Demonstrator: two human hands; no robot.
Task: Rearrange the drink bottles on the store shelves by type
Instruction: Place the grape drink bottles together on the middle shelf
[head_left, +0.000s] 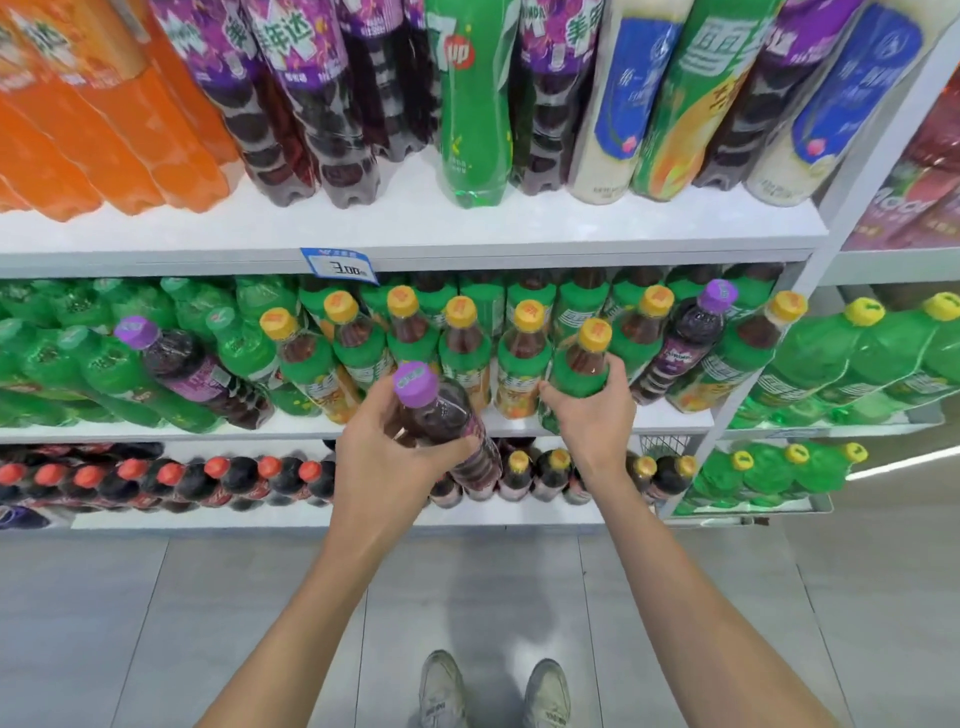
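Observation:
My left hand (387, 441) grips a small purple-capped grape soda bottle (441, 410) in front of the middle shelf (311, 423), off the shelf board. My right hand (589, 410) grips a yellow-capped tea bottle (584, 366) with a green label at the front of the middle shelf, among a row of like tea bottles (462, 343). Two more purple-capped grape bottles stand misplaced: one (176, 364) among the green soda bottles on the left, another (685, 338) among the tea bottles on the right.
The top shelf (415, 228) holds large orange, purple, green and white bottles. A blue price tag (340, 266) hangs on its edge. Red-capped cola bottles (156, 478) and yellow-capped dark bottles fill the bottom shelf. A neighbouring rack (857, 364) of green bottles stands right. Grey floor tiles lie below.

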